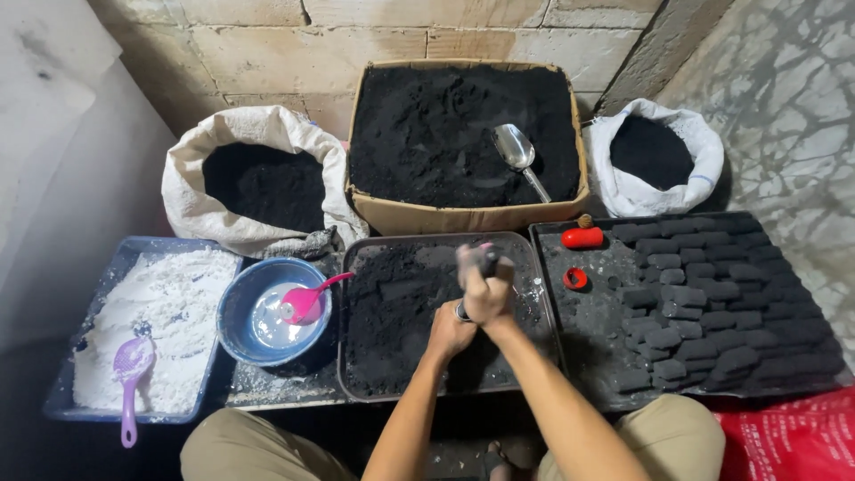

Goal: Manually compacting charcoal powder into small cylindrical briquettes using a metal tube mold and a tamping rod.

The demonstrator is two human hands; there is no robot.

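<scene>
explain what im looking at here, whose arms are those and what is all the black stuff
There is one picture, taken by a camera worn on a person's head, looking down at their own two bare arms. The right hand grips a dark cylindrical tool upright; the left hand closes around its lower part, just under the right. Both are over a shallow metal tray of black powder.

To the right, a black tray holds rows of pressed black blocks and a red cylinder. To the left sit a blue bowl with a pink spoon, and a blue tray of white powder with a purple scoop. Behind are a cardboard box of black powder with a metal scoop, and two white sacks.
</scene>
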